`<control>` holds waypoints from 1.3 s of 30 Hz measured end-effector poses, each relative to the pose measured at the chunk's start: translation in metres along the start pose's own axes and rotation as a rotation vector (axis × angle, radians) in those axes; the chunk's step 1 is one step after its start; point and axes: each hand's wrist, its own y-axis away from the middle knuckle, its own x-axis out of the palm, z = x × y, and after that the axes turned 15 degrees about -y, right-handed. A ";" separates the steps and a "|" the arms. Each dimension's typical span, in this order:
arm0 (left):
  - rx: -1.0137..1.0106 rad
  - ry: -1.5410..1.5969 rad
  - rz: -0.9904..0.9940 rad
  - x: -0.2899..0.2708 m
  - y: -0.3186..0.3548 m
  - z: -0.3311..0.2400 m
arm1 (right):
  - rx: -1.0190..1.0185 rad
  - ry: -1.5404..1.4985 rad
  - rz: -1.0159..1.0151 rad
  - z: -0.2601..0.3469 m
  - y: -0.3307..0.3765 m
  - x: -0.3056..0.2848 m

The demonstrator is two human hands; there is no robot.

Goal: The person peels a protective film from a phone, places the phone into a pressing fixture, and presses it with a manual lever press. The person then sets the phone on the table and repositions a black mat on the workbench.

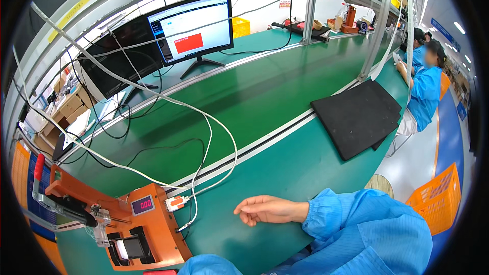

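My right hand (265,211) hovers over or rests on the green table; which, I cannot tell. Its fingers are loosely curled toward the left, with nothing visible in them. My left hand is out of view, and only a bit of its blue sleeve (210,265) shows at the lower edge. Left of my right hand stands an orange test fixture (165,234) with a small lit display (143,204). A small flat black-and-white piece (130,248) lies between the fixture's black holders. A toggle clamp with a red handle (38,167) rises at its left.
White and black cables (224,127) loop across the bench to a white connector (177,202) by the fixture. Beyond the green belt (244,99) stands a lit monitor (191,28) beside a dark one. Black mats (356,117) lie at right, near an orange crate (437,198) and seated co-workers.
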 end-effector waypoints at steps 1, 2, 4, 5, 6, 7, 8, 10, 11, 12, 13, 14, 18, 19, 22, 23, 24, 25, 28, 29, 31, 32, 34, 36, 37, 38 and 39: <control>0.017 0.026 0.034 -0.002 0.001 0.000 | 0.004 -0.001 -0.002 0.000 -0.001 0.000; 0.018 0.026 0.031 -0.002 0.002 -0.001 | -0.003 0.006 0.001 0.001 -0.003 0.000; 0.021 -0.027 -0.021 0.001 0.006 -0.001 | -0.013 0.009 -0.010 0.002 -0.001 -0.001; 0.024 -0.018 -0.023 -0.001 0.007 -0.001 | -0.018 0.014 0.004 0.004 -0.002 -0.001; 0.025 -0.005 0.014 -0.004 0.007 -0.002 | -0.030 0.019 0.018 0.004 -0.002 -0.001; 0.027 0.009 0.055 -0.005 0.007 -0.001 | -0.042 0.019 0.012 0.004 -0.003 -0.001; 0.030 0.022 0.063 -0.003 0.005 -0.001 | -0.026 0.020 0.022 0.003 -0.004 -0.002; -0.022 -0.070 -0.024 0.002 -0.003 -0.002 | -0.026 0.024 0.039 0.002 -0.004 -0.001; -0.023 -0.064 -0.009 0.000 -0.004 0.000 | -0.006 0.022 0.039 0.001 -0.003 0.001; -0.011 -0.084 0.069 -0.007 -0.002 0.001 | 0.011 0.019 0.029 0.001 -0.003 0.001; 0.001 -0.107 0.146 -0.012 -0.001 0.003 | -0.006 0.019 0.026 0.001 -0.003 0.000; 0.003 -0.096 0.156 -0.016 -0.001 0.004 | -0.006 0.016 0.016 0.000 -0.004 -0.002; -0.038 -0.075 0.126 -0.008 -0.006 0.003 | 0.009 0.021 0.011 -0.001 0.001 0.000; -0.047 -0.074 0.115 -0.007 -0.007 0.002 | 0.012 0.020 0.013 -0.002 0.002 0.000; -0.072 -0.066 0.079 -0.007 -0.008 -0.001 | 0.011 0.021 0.003 -0.001 0.000 0.001; -0.080 -0.063 0.066 -0.008 -0.008 -0.001 | 0.007 0.019 0.004 -0.001 0.000 0.000; -0.089 -0.059 0.052 -0.008 -0.007 -0.002 | 0.004 0.016 0.004 -0.001 -0.001 0.000; -0.097 -0.054 0.038 -0.009 -0.007 -0.003 | 0.008 0.013 0.002 0.000 -0.002 0.000; -0.112 -0.084 0.039 -0.011 -0.003 -0.010 | 0.003 0.002 0.005 0.001 -0.003 0.000; -0.114 -0.085 0.036 -0.014 -0.002 -0.011 | 0.003 0.001 0.002 0.001 -0.003 -0.001; -0.060 -0.006 0.117 -0.019 -0.003 -0.010 | 0.008 -0.001 0.002 0.001 -0.004 -0.001; -0.062 -0.009 0.115 -0.019 -0.003 -0.011 | 0.004 -0.009 0.005 0.000 -0.004 -0.001; -0.069 -0.017 0.105 -0.020 -0.004 -0.010 | -0.001 -0.022 0.005 -0.001 -0.003 -0.002; -0.076 -0.029 0.095 -0.020 -0.005 -0.009 | -0.006 -0.009 0.025 -0.001 -0.002 -0.004; -0.079 -0.036 0.089 -0.020 -0.005 -0.009 | -0.003 -0.011 0.025 0.000 -0.002 -0.004; -0.083 -0.043 0.084 -0.020 -0.005 -0.008 | 0.004 0.001 0.018 0.000 -0.002 -0.003; -0.086 -0.049 0.080 -0.021 -0.006 -0.008 | 0.010 0.013 0.012 0.000 -0.003 -0.002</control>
